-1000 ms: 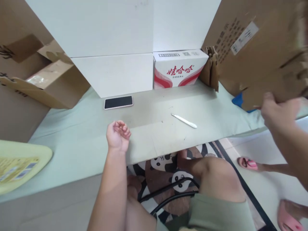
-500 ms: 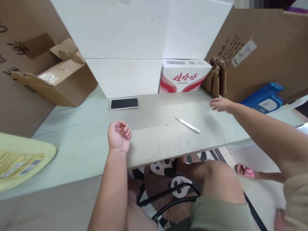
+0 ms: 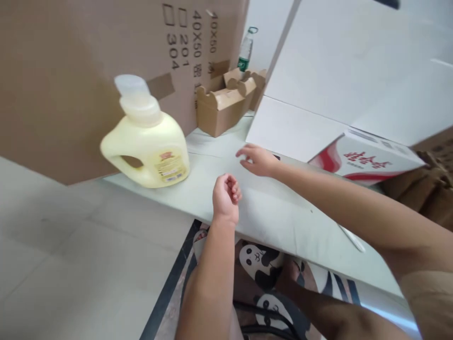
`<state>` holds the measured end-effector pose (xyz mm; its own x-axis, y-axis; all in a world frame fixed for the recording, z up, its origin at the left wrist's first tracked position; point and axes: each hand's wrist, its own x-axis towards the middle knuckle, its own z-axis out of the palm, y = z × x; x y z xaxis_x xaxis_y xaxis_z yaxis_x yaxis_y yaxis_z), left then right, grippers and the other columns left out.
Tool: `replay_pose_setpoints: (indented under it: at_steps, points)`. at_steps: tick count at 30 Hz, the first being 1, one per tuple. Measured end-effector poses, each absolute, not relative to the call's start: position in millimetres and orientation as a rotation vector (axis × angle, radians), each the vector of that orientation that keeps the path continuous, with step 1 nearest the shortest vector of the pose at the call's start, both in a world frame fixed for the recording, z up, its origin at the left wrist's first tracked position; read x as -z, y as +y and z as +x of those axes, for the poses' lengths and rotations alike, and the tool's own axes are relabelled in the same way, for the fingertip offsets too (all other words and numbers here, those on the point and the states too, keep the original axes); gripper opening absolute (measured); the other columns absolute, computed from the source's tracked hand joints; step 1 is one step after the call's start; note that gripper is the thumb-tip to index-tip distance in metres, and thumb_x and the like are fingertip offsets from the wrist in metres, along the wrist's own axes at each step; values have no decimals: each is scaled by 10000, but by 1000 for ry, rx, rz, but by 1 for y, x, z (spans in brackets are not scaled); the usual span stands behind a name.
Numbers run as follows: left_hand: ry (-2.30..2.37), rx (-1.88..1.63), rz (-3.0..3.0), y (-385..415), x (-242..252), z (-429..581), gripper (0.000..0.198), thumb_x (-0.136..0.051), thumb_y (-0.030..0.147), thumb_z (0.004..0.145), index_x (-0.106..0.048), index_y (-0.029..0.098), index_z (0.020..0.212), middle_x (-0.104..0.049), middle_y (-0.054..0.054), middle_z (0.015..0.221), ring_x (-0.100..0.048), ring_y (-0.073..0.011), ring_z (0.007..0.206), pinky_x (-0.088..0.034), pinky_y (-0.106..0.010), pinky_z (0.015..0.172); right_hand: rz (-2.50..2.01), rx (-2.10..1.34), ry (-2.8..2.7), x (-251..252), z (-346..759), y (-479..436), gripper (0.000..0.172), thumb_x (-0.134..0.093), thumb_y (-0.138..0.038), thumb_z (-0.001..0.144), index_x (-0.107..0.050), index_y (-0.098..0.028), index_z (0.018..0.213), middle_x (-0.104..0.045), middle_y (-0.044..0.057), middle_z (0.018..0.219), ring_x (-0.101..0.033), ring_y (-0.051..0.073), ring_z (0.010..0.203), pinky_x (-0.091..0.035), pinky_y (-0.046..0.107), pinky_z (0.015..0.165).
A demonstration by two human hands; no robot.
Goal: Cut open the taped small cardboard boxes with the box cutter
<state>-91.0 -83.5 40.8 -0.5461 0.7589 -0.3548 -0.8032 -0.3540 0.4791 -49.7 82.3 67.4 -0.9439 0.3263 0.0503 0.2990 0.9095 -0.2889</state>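
Observation:
My left hand (image 3: pixel 226 196) rests near the front edge of the covered table (image 3: pixel 283 212), its fingers curled in loosely with nothing seen in them. Over the table, just beyond it, my right hand (image 3: pixel 257 159) reaches leftward, fingers apart and holding nothing. The phone (image 3: pixel 277 157) is mostly hidden behind the right hand and wrist; only a dark corner shows. A white-handled scalpel (image 3: pixel 354 240) lies under the line of my right forearm, which hides its blade end. To the left of both hands stands a pale yellow jug with a handle and cap (image 3: pixel 170 137).
An open cardboard carrier box (image 3: pixel 222 113) sits at the back left, with a clear plastic bottle (image 3: pixel 246 49) behind it. A big cardboard carton (image 3: pixel 88 61) rises at left. White panels (image 3: pixel 354 71) and a red-and-white box (image 3: pixel 364 156) line the back.
The view has swung left, bringing the whole yellow jug into sight. My right hand has crossed from the table's right side to near my left hand, which stays curled.

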Motion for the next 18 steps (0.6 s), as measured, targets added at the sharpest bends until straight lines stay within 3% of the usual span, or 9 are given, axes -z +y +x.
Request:
replay_pose_setpoints:
  at_steps: [5,8,11,14,18]
  points:
    - [796,-2069,-64,-97,-37,-124,220,-547,314,774,-466,177,622,-281,69,466,-225,-47,376,-149,-186,391,-624,-441,-2679,-65,-190,111,359,-643,-183,829,-651,-188,1187,-394,135,1502,-607,307,1212,-458,516,1095]
    - [816,-2068,-13,-92,-36,-135,261,-601,357,761,-464,183,621,-272,71,465,-214,-46,379,-151,-194,396,-698,-450,-2664,-71,-239,138,305,-630,-216,845,-675,-113,1128,-514,132,1372,-574,320,1263,-376,533,1162]
    - [871,-2058,27,-83,-35,-137,271,-606,364,769,-471,184,616,-281,63,467,-217,-51,393,-162,-206,408,-699,-436,-2646,-76,-252,148,203,-601,-189,841,-701,-123,1004,-664,96,1127,-607,305,1203,-417,516,1130]
    - [1002,-2107,70,-80,-38,-133,269,-596,331,795,-472,184,606,-297,46,480,-227,-64,422,-159,-227,423,-678,-556,-2506,-78,-221,135,235,-586,-163,831,-709,-162,1031,-719,67,1026,-660,256,1090,-501,458,1047]
    - [1234,-2355,231,-96,-54,-120,289,-628,256,845,-471,189,611,-327,18,546,-303,-92,497,-240,-249,470,-739,-796,-2255,-76,-111,93,200,-637,-262,819,-730,-234,993,-733,18,987,-699,171,730,-606,391,780]
